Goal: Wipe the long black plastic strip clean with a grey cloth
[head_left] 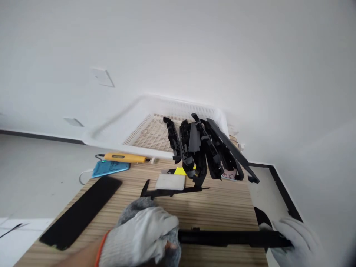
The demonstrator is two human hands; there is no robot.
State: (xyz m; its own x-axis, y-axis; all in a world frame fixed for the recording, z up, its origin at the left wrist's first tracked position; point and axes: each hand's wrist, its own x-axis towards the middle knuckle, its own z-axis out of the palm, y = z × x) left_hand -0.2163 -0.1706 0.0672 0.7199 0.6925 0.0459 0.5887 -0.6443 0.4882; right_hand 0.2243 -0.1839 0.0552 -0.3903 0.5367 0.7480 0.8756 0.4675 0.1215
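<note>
My left hand (141,233), in a white knit glove with an orange cuff, is closed on a grey cloth (136,207). The cloth bunches around the left end of a long black plastic strip (222,238). My right hand (294,239), also gloved and somewhat blurred, is closed around the strip's other end, past the table's right edge. Level across the front of the table, the strip runs between both hands. Beyond my left hand lie a black caliper (172,192), a white block (170,181) and a yellow piece (180,171).
A white plastic basket (133,150) stands at the back, with several black plastic parts (205,148) piled over its front right rim. A yellow rotary tool (125,158), a blue device (109,168) and a black flat slab (83,211) lie left on the wooden table (222,207).
</note>
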